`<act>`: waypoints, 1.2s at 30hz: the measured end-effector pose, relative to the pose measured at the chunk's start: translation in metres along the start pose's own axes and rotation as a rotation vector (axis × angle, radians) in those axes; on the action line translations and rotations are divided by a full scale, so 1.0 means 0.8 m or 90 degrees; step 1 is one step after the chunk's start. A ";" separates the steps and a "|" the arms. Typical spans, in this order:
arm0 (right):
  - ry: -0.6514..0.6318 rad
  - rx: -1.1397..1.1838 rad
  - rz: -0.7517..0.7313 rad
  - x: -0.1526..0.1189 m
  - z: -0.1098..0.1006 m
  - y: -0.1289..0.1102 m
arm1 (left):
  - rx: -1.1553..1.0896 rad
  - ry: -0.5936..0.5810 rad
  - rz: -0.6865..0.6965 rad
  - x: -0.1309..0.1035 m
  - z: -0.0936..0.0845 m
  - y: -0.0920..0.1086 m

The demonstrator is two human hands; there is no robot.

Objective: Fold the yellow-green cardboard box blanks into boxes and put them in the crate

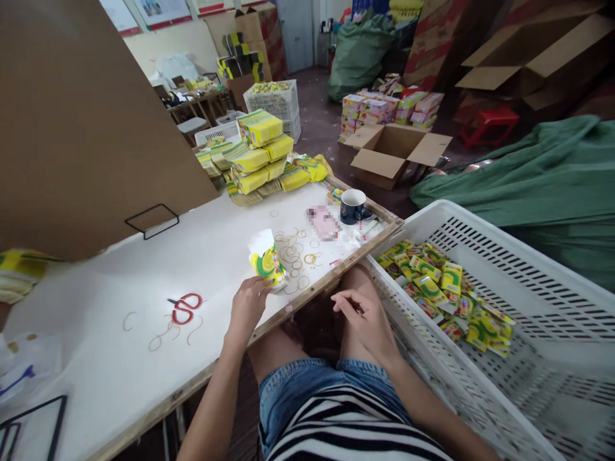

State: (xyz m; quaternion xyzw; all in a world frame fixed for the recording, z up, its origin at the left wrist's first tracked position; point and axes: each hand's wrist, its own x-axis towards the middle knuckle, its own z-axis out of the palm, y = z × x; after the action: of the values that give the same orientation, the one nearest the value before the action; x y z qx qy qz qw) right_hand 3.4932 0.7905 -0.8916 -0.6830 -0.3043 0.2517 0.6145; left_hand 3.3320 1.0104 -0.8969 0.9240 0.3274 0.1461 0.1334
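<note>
A yellow and green packet (270, 264) with a white upper part stands tilted on the white table (120, 269), near its front edge. My left hand (248, 304) has its fingers closed on the packet's lower left side. Over my right thigh, beside the table edge, my right hand (360, 314) is held with its fingers bent together; whether anything small is between them is hidden. Rubber bands (293, 256) lie scattered just behind and right of the packet. Red-handled scissors (185, 308) rest further left, among a few more bands.
Stacked yellow packets (259, 153) stand at the table's back. A dark mug (353, 207) and a blurred pink object (323, 222) lie near the right edge. A white crate (542, 275) to my right holds several small yellow packets (432, 288). An open carton (391, 150) sits beyond.
</note>
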 end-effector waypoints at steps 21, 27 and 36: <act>-0.081 -0.163 -0.083 0.148 0.159 0.026 | -0.098 0.030 0.031 0.008 0.023 -0.014; -0.063 -0.127 -0.078 0.149 0.171 0.030 | -0.129 0.095 0.040 0.005 0.023 -0.009; -0.034 0.091 0.008 0.123 0.106 0.029 | -0.299 0.251 0.169 -0.019 0.034 0.062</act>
State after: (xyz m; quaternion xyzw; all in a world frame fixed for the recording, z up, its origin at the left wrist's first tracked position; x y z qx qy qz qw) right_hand 3.5021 0.9187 -0.9214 -0.6320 -0.2978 0.2950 0.6518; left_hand 3.3589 0.9593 -0.9080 0.8566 0.1811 0.4094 0.2566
